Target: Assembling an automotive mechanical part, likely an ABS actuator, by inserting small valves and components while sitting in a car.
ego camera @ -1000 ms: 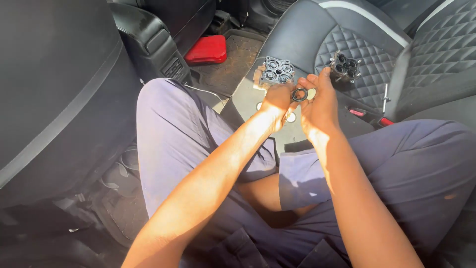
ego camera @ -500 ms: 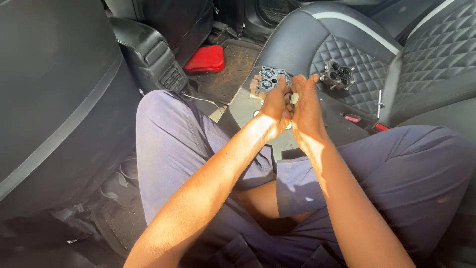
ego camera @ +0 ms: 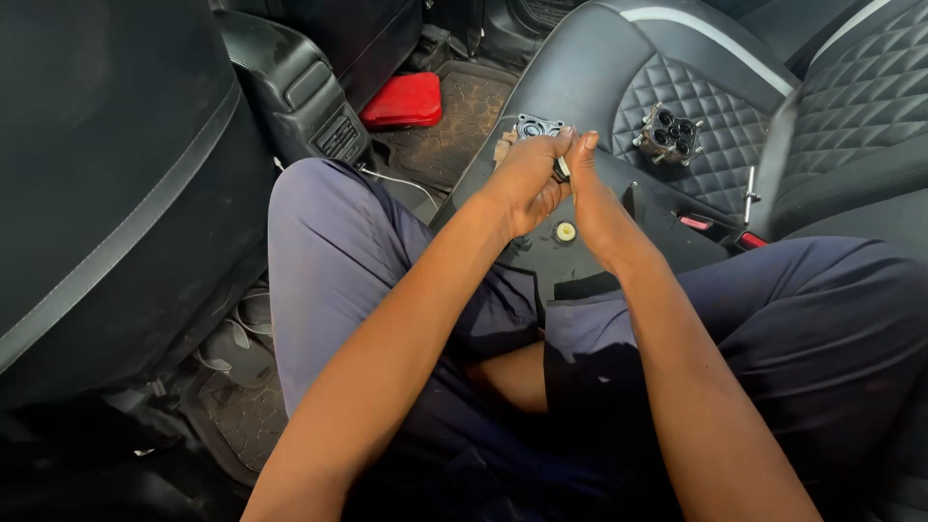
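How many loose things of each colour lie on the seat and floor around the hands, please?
Grey metal valve blocks with round holes: 2
Red flat case on the floor mat: 1
Small pale round disc on the black seat: 1
Total: 4

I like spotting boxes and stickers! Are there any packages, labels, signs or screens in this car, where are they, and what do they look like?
Red flat box or case: on the floor mat behind the centre console, rectangular with rounded corners, plain red; I can't tell if it is a package.
Labels, signs, screens: none that I can see.
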